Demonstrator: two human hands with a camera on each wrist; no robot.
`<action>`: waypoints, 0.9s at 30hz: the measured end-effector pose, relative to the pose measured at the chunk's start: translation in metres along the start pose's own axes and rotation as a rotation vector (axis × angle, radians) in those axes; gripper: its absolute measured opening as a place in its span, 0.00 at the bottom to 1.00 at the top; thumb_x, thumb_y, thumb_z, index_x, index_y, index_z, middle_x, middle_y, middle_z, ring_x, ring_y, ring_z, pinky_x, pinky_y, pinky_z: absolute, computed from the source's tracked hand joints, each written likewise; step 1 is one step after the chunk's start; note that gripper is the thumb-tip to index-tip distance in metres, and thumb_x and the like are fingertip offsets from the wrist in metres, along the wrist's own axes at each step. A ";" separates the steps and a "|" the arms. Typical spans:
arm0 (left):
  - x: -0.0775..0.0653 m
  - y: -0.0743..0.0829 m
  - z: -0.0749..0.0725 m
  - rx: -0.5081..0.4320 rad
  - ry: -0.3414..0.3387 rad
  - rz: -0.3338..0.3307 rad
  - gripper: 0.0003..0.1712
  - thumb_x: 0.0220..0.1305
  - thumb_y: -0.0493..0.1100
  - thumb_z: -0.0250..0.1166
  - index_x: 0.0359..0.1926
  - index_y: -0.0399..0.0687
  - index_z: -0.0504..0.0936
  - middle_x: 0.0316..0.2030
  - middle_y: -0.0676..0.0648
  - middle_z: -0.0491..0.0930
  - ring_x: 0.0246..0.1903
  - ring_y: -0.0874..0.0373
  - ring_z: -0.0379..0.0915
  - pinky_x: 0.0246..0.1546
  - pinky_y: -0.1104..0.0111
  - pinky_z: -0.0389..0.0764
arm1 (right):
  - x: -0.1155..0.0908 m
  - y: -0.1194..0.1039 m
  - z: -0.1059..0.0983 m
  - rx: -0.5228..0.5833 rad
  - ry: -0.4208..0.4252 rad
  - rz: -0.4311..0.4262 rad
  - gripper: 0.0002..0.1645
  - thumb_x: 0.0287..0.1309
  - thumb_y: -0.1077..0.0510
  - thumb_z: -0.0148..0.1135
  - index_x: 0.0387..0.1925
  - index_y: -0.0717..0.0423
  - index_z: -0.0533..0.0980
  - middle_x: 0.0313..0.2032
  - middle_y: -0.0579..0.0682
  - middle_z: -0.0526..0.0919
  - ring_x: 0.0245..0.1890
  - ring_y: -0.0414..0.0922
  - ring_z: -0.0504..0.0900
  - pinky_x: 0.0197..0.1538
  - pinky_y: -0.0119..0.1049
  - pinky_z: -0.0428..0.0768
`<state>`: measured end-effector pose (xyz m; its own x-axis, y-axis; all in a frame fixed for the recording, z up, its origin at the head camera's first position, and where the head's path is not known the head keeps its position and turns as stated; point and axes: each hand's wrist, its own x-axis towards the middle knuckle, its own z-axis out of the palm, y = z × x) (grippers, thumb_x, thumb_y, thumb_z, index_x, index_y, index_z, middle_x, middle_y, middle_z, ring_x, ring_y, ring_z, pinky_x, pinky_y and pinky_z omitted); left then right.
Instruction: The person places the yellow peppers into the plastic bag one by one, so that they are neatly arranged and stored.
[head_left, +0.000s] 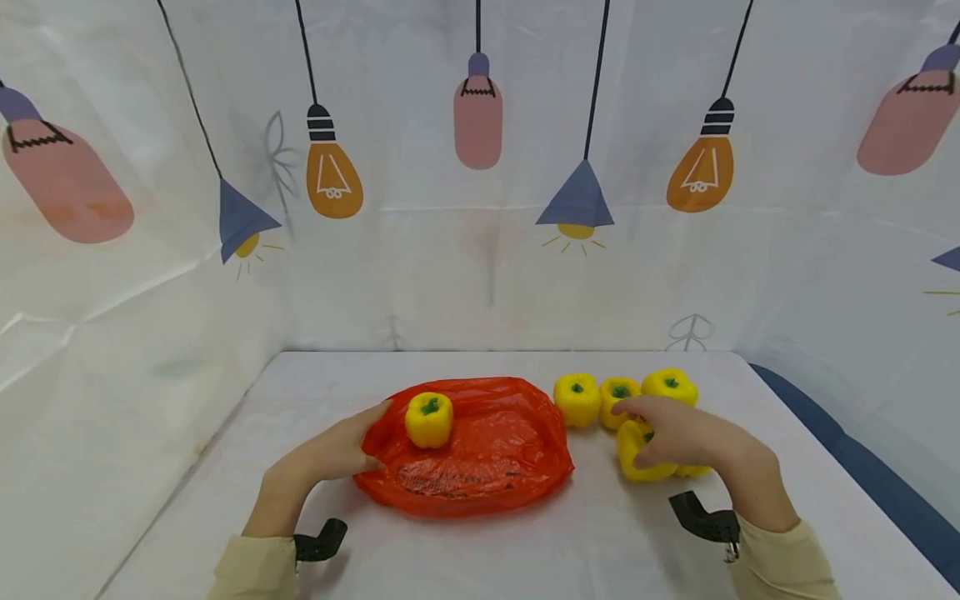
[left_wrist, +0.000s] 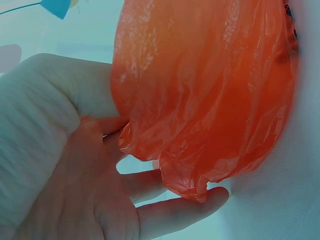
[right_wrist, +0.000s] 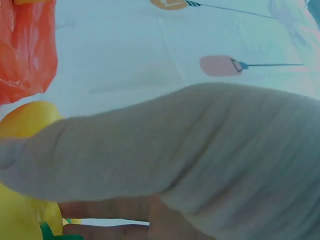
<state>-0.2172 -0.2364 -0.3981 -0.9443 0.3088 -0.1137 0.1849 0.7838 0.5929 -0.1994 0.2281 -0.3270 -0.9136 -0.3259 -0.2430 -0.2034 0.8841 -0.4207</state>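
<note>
A red plastic bag (head_left: 487, 467) lies spread on the white table. One yellow bell pepper (head_left: 429, 425) sits upright on its red plastic at the left; whether a layer lies under or around it, I cannot tell. My left hand (head_left: 333, 450) holds the bag's left edge; in the left wrist view the plastic hides the thumb tip and parts of the fingers. To the right, my right hand (head_left: 686, 433) grips a yellow bell pepper (head_left: 632, 454), thumb across it and fingers behind. The right wrist view shows this pepper (right_wrist: 20, 220) beside the thumb, its green stem low.
Several more yellow bell peppers stand around the right hand: one (head_left: 577, 400) against the bag's right edge, another (head_left: 617, 396) beside it, one (head_left: 670, 385) behind the hand. Part of another (head_left: 693, 471) shows under the hand. A white printed sheet (head_left: 420, 275) rises behind the table.
</note>
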 end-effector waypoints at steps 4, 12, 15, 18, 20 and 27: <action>-0.001 0.001 0.000 0.003 0.000 0.004 0.50 0.54 0.35 0.70 0.76 0.43 0.56 0.74 0.41 0.62 0.72 0.39 0.59 0.67 0.39 0.66 | 0.000 0.002 0.001 -0.024 0.002 0.015 0.40 0.43 0.61 0.76 0.62 0.53 0.74 0.63 0.56 0.76 0.59 0.55 0.72 0.62 0.66 0.71; 0.000 0.002 -0.002 -0.014 -0.010 0.020 0.51 0.54 0.34 0.70 0.77 0.45 0.56 0.74 0.41 0.62 0.71 0.40 0.60 0.67 0.38 0.66 | 0.009 0.006 0.007 -0.065 0.002 0.054 0.41 0.39 0.67 0.72 0.62 0.50 0.75 0.60 0.53 0.78 0.52 0.52 0.71 0.59 0.60 0.74; 0.000 0.003 -0.002 -0.015 -0.012 0.022 0.51 0.54 0.34 0.70 0.77 0.46 0.57 0.73 0.42 0.63 0.71 0.40 0.61 0.66 0.39 0.67 | 0.014 0.006 0.010 -0.053 -0.008 0.060 0.43 0.39 0.69 0.71 0.63 0.48 0.74 0.60 0.52 0.78 0.51 0.52 0.70 0.56 0.57 0.75; 0.000 0.003 -0.002 -0.021 -0.012 0.024 0.51 0.53 0.34 0.70 0.76 0.47 0.57 0.73 0.43 0.64 0.70 0.41 0.62 0.65 0.39 0.68 | 0.017 0.006 0.012 -0.047 -0.013 0.067 0.43 0.40 0.69 0.71 0.62 0.47 0.74 0.59 0.50 0.78 0.51 0.51 0.71 0.55 0.57 0.76; 0.000 0.003 -0.002 -0.024 -0.012 0.022 0.51 0.53 0.33 0.70 0.76 0.47 0.58 0.73 0.43 0.64 0.70 0.41 0.61 0.66 0.39 0.68 | 0.019 0.006 0.013 -0.049 -0.009 0.064 0.42 0.40 0.69 0.71 0.62 0.46 0.74 0.58 0.49 0.79 0.50 0.51 0.71 0.55 0.57 0.76; -0.001 0.003 -0.002 -0.024 -0.009 0.030 0.50 0.53 0.32 0.69 0.76 0.44 0.57 0.73 0.41 0.63 0.71 0.40 0.60 0.67 0.38 0.66 | 0.020 0.006 0.016 -0.060 0.025 -0.013 0.42 0.40 0.66 0.71 0.62 0.44 0.74 0.59 0.48 0.79 0.50 0.50 0.73 0.56 0.56 0.76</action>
<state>-0.2161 -0.2354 -0.3945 -0.9357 0.3374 -0.1027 0.2067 0.7607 0.6153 -0.2136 0.2215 -0.3480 -0.9189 -0.3300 -0.2160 -0.2356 0.8985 -0.3704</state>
